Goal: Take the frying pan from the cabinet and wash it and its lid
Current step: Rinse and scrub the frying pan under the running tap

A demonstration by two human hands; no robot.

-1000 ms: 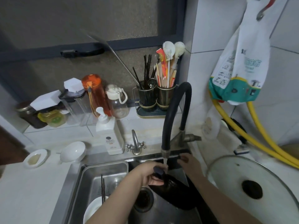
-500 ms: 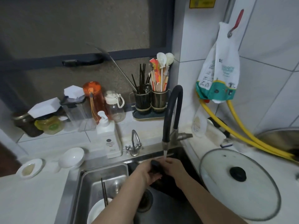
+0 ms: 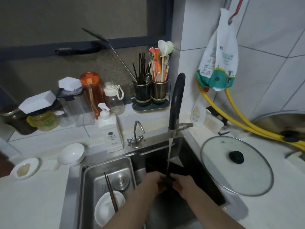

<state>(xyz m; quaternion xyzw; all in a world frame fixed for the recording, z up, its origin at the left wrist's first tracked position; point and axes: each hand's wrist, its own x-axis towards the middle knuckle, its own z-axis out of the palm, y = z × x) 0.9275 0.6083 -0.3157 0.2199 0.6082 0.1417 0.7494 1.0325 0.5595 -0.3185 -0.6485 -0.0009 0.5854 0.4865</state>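
The pan [image 3: 189, 177] is a dark shape low in the frame; both hands [image 3: 166, 180] close around its handle under the tap [image 3: 176, 100].

Print on the soap bottle [image 3: 110, 129] and hanging bag [image 3: 219, 61] is unreadable.

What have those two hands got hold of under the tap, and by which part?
Both the left hand and right hand close around a small dark object under the running water; what it is cannot be told.
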